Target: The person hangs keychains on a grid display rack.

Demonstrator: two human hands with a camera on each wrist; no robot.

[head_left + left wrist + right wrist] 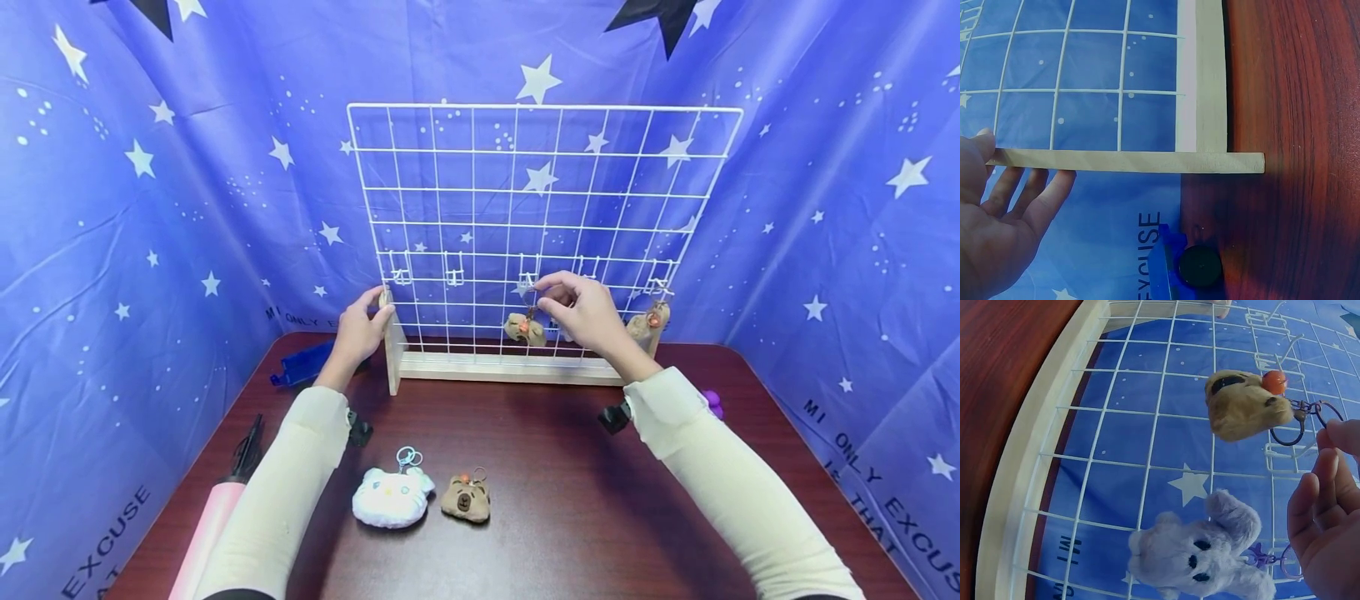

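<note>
My right hand (587, 315) pinches the metal ring (1330, 411) of a brown plush keychain (1235, 406) with an orange bead. The plush hangs below my fingertips, in front of a white wire grid (472, 192), close to a middle hook (528, 280). On the grid beside it hangs a pale, long-eared plush keychain (1197, 556), mostly covered by my hand in the head view. At the grid's left side, my left hand (360, 332) grips the wooden side post (1147, 161), thumb on one face and fingers on the other.
Another brown plush (647, 323) hangs at the grid's right end. Bare hooks (454, 277) sit on the left. A white cat plush (392, 498) and a brown bear-like plush (466, 500) lie on the table (555, 517). A blue object (303, 365) and pink cylinder (206, 533) are left.
</note>
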